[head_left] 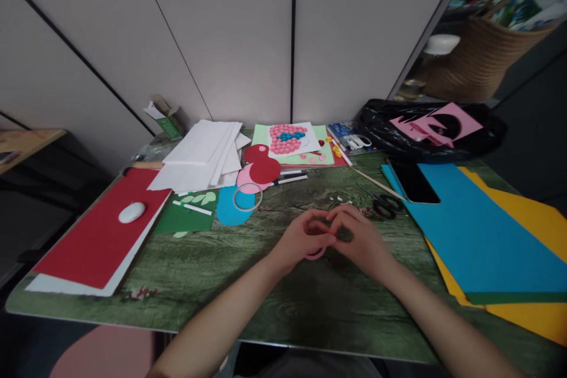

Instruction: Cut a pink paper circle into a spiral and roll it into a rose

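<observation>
My left hand [305,237] and my right hand [361,241] meet above the front middle of the table, fingertips touching. A pink curved strip [315,254], perhaps paper, shows below my left thumb; the left fingers close around it, and most of it is hidden. The fingers of my right hand are bent into a pinch against the left fingertips. What they grip, if anything, cannot be made out. Just beyond the right hand lie black-handled scissors [384,207] and small paper scraps. A roll of tape [248,197] rests on a blue paper circle [230,215] to the left.
Red sheets [93,224] bear a white oval object [132,212]. White paper [199,153] is stacked behind. A picture of pink and blue balls [287,139] lies at the back. On the right, a phone [414,180] sits on blue sheets [482,236], near a black bag [376,121].
</observation>
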Available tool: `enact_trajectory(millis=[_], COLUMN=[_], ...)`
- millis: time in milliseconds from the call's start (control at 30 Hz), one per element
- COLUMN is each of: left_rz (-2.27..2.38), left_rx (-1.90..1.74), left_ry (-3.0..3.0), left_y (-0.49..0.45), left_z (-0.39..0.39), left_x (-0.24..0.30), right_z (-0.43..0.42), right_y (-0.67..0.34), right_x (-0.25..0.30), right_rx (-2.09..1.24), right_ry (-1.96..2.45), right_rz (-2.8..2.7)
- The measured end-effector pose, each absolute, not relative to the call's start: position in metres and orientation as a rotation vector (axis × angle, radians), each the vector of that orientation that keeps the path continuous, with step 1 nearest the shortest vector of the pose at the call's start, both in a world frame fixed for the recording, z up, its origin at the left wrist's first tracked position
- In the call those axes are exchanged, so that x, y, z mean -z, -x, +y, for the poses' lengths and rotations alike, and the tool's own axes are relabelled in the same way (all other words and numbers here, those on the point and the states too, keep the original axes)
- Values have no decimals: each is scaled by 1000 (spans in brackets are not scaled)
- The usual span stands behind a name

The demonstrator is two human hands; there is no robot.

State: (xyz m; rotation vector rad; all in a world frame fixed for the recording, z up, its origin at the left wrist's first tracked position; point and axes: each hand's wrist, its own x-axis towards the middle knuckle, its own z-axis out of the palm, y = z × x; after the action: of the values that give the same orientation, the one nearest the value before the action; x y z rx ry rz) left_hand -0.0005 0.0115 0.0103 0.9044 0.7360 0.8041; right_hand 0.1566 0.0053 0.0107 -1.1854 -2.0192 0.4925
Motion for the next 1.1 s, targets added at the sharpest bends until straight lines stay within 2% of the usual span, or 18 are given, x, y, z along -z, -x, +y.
enact_trajectory(millis=[467,800,1100], left_rz=[806,800,781], left_rx=[-858,-881,-823], left_ry=[-825,-878,-899], left_y=[4,6,3], left_z=[16,17,16], left_x=[-6,-9,-10], right_z=[5,6,7], right_y=[-158,-158,-159], right_x=[-15,-11,-10], right_rx=[-390,-483,-422], right_ry=[1188,1137,1178], right_rz=[-2072,-2209,-2061])
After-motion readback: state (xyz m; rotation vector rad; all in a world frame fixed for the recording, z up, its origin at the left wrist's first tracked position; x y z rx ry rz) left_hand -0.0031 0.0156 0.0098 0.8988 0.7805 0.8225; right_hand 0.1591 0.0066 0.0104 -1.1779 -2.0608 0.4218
